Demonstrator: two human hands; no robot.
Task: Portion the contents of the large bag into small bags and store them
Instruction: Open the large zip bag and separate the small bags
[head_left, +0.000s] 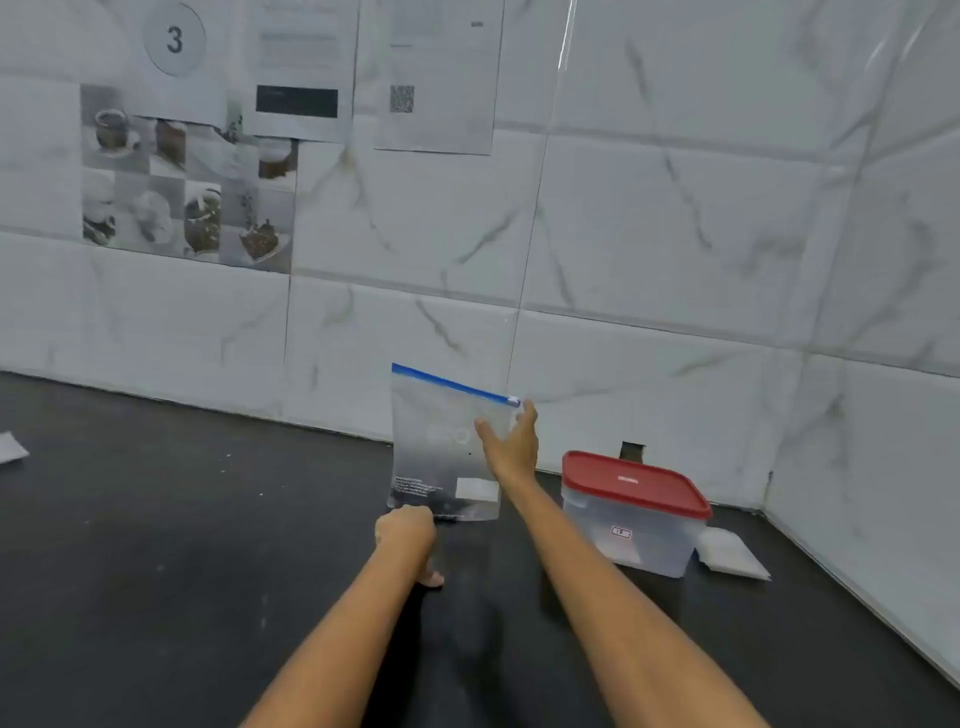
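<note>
A clear zip bag (441, 452) with a blue seal strip along its top stands upright on the dark tabletop (156, 545), just left of the red-lidded box (636, 512) and close to the tiled wall (675, 234) behind both. The right hand (511, 441) grips the bag's upper corner on the side nearest the box, thumb in front and fingers curled over the end of the seal. The left hand (408, 535) is closed in a loose fist at the bag's bottom edge, farther from the box; whether it pinches the plastic or only steadies it cannot be told. The bag looks flat and nearly empty, though its lower part is hazy.

A small white packet (732, 556) lies on the tabletop just right of the box, touching or nearly touching it. Another pale scrap (10, 447) lies far left of the box.

By my reading, the step in hand is readying a bag: holding it up to open or check it, before filling. Next, the seal should be pulled apart, which calls for both hands at the top edge, so the left hand would need to come up from the base.
</note>
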